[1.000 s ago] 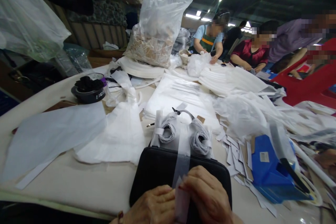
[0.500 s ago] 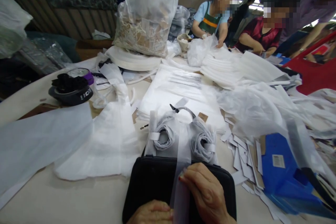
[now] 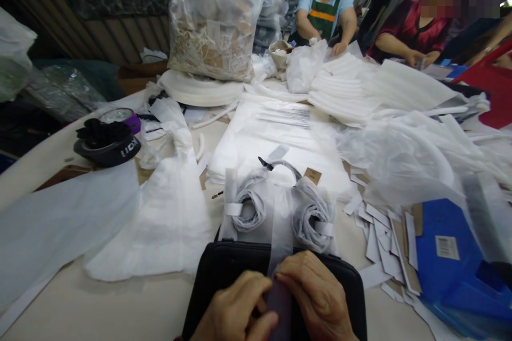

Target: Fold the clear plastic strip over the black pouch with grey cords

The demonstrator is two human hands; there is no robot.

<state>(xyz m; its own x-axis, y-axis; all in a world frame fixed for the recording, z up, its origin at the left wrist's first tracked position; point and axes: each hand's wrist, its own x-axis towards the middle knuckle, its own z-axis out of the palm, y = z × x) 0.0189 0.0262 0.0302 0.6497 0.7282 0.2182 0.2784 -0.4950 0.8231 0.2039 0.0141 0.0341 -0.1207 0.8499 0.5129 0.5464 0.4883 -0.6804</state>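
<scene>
The translucent strip [image 3: 282,224] runs down the middle of the black case [image 3: 236,264], which lies right in front of me. My left hand [image 3: 239,309] has risen along the strip since the last frame, fingers curled beside it; whether they pinch it, I can't tell. My right hand [image 3: 318,295] has its fingertips pressed together at the strip's edge. Two wrapped coils [image 3: 248,208] sit just beyond the case. Bare tabletop [image 3: 132,309] opens to the left; on the right, paper slips [image 3: 380,245] and a blue box [image 3: 456,261] crowd the space.
</scene>
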